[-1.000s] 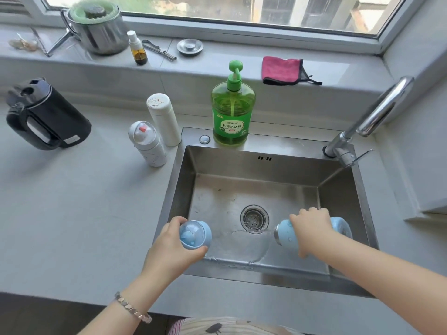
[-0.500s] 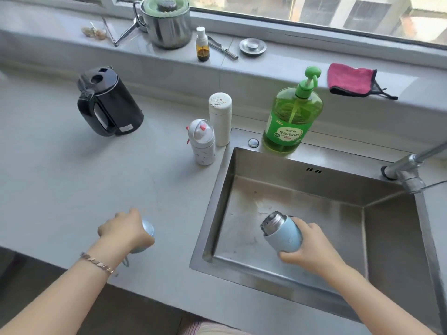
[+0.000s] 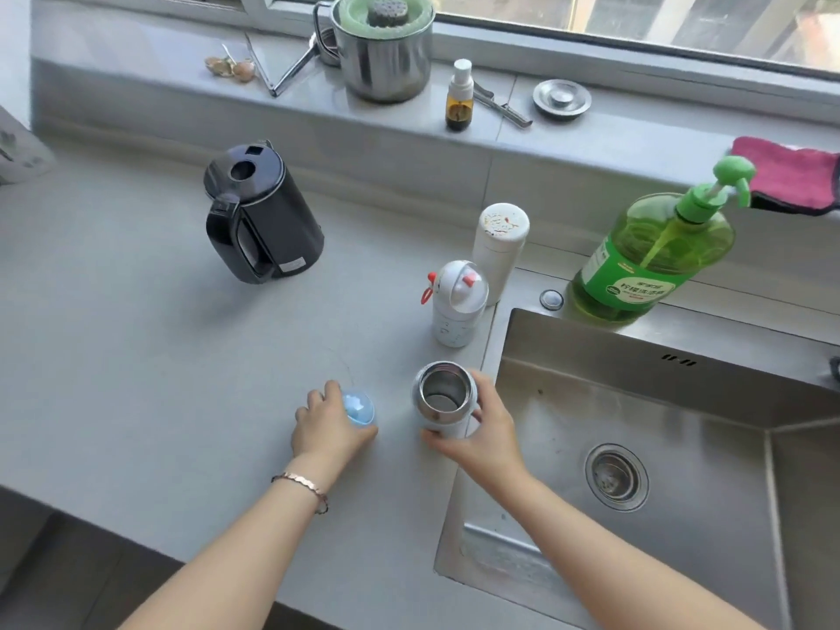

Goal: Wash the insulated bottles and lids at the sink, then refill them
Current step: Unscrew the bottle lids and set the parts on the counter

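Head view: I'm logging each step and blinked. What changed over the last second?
The right hand carried the open bottle left, out of the sink, turning it from tipped to upright at the counter. The left hand moved the blue lid from the sink's front edge left to the counter. Both hands kept their hold. The kettle and soap bottle stayed put.

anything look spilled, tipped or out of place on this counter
Nothing spilled or tipped. Two small oddities: broken shell-like scraps lie loose on the windowsill, and the tall white bottle has brownish marks on its cap. The open bottle stands upright in the right hand, blue lid in the left hand.
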A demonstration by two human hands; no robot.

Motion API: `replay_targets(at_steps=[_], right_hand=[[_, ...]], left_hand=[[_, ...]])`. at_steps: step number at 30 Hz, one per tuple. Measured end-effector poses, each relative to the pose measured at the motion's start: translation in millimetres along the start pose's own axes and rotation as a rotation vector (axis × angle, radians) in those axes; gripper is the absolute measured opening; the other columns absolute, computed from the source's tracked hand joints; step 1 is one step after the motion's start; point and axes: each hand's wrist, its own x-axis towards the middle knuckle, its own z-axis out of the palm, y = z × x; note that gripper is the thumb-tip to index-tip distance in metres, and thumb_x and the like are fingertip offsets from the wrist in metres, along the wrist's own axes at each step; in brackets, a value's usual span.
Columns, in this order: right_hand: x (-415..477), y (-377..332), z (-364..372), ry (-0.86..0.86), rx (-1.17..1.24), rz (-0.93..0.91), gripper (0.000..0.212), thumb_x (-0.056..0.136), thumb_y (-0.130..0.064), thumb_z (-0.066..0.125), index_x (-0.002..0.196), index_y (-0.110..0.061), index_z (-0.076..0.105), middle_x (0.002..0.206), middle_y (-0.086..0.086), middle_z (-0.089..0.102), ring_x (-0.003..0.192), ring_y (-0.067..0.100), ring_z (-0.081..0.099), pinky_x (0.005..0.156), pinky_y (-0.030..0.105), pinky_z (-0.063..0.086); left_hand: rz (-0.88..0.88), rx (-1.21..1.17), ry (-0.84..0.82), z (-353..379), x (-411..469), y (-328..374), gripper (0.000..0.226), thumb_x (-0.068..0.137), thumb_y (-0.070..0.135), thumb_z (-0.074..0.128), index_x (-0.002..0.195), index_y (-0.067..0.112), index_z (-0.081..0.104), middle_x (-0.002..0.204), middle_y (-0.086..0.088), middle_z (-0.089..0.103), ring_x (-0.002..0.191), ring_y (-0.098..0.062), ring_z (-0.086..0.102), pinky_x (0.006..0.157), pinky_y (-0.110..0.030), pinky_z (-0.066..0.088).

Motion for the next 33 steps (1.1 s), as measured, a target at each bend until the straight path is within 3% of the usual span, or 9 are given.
replay_targets(at_steps=[4, 8, 10, 14, 18, 21, 26, 30, 33], right_hand=[[3, 6, 14, -0.036, -0.065, 0.021, 0.066, 0.056, -0.018, 0.077, 0.110, -0.040, 0.047, 0.112, -0.023, 0.057, 0.106, -0.005, 0.051, 0.088, 0.006, 0.034], [4, 13, 0, -0.234, -0.301, 0.095, 0.088, 0.074, -0.006, 0.070, 0.142, -0.029, 0.019, 0.141, -0.017, 0.030, 0.126, -0.001, 0.034, 0.096, 0.007, 0.024], [16, 20, -16, -0.199, -0.369, 0.111, 0.089, 0.079, 0.006, 0.058, 0.147, -0.021, 0.008, 0.150, -0.006, 0.022, 0.136, 0.007, 0.025, 0.102, 0.011, 0.021], [70, 7, -40, 0.056, -0.204, 0.144, 0.095, 0.071, -0.005, 0.076, 0.145, -0.015, 0.019, 0.143, -0.002, 0.033, 0.131, 0.009, 0.035, 0.106, 0.021, 0.030], [115, -10, -22, 0.052, -0.037, 0.067, 0.085, 0.056, -0.008, 0.086, 0.121, -0.040, 0.041, 0.121, -0.022, 0.053, 0.111, -0.008, 0.049, 0.092, 0.016, 0.041], [126, -8, -7, 0.113, -0.033, 0.054, 0.070, 0.052, -0.013, 0.083, 0.103, -0.047, 0.051, 0.111, -0.019, 0.064, 0.109, 0.004, 0.057, 0.093, 0.036, 0.048], [115, -8, -18, 0.218, -0.137, 0.081, 0.061, 0.055, -0.022, 0.082, 0.102, -0.046, 0.051, 0.098, -0.022, 0.062, 0.098, 0.009, 0.059, 0.085, 0.032, 0.050], [72, -19, -57, 0.189, -0.209, -0.055, 0.064, 0.050, -0.020, 0.080, 0.093, -0.057, 0.049, 0.097, -0.022, 0.062, 0.095, 0.005, 0.057, 0.081, 0.025, 0.047], [24, -27, -100, 0.139, -0.248, -0.146, 0.066, 0.046, -0.029, 0.077, 0.103, -0.049, 0.051, 0.107, -0.016, 0.060, 0.103, 0.008, 0.056, 0.086, 0.025, 0.046]], left_hand=[[0.054, -0.143, -0.018, -10, -4, -9, 0.087, 0.072, 0.040, 0.072, 0.142, 0.021, 0.024, 0.134, -0.008, 0.036, 0.120, -0.032, 0.043, 0.095, -0.034, 0.037], [0.145, -0.293, 0.084, -21, -8, -10, 0.052, 0.085, 0.029, 0.061, 0.132, 0.019, 0.041, 0.132, -0.003, 0.043, 0.122, -0.021, 0.044, 0.093, -0.030, 0.037], [0.223, -0.315, 0.098, -28, -5, -6, 0.036, 0.087, 0.023, 0.059, 0.122, 0.017, 0.052, 0.124, 0.001, 0.050, 0.116, -0.016, 0.048, 0.087, -0.024, 0.036], [0.288, -0.331, 0.074, -40, 6, 5, 0.018, 0.088, 0.019, 0.059, 0.105, 0.017, 0.060, 0.108, 0.002, 0.062, 0.103, -0.014, 0.056, 0.086, -0.024, 0.040], [0.330, -0.287, 0.092, -47, 11, 15, 0.017, 0.088, 0.019, 0.058, 0.105, 0.016, 0.062, 0.105, 0.003, 0.062, 0.100, -0.012, 0.056, 0.087, -0.024, 0.040], [0.351, -0.279, 0.126, -55, 12, 22, 0.018, 0.089, 0.020, 0.057, 0.105, 0.016, 0.061, 0.105, 0.003, 0.061, 0.100, -0.012, 0.056, 0.087, -0.025, 0.041], [0.403, -0.302, 0.149, -69, 4, 33, 0.017, 0.088, 0.020, 0.058, 0.105, 0.019, 0.061, 0.105, 0.007, 0.060, 0.103, -0.011, 0.056, 0.087, -0.025, 0.042], [0.587, -0.354, 0.225, -83, -20, 58, 0.034, 0.077, 0.022, 0.071, 0.110, 0.022, 0.059, 0.103, 0.013, 0.057, 0.102, -0.004, 0.055, 0.087, -0.018, 0.039], [0.891, -0.445, 0.102, -92, -53, 95, 0.058, 0.065, 0.045, 0.069, 0.119, 0.034, 0.051, 0.115, 0.026, 0.051, 0.110, 0.012, 0.045, 0.091, -0.002, 0.031]])
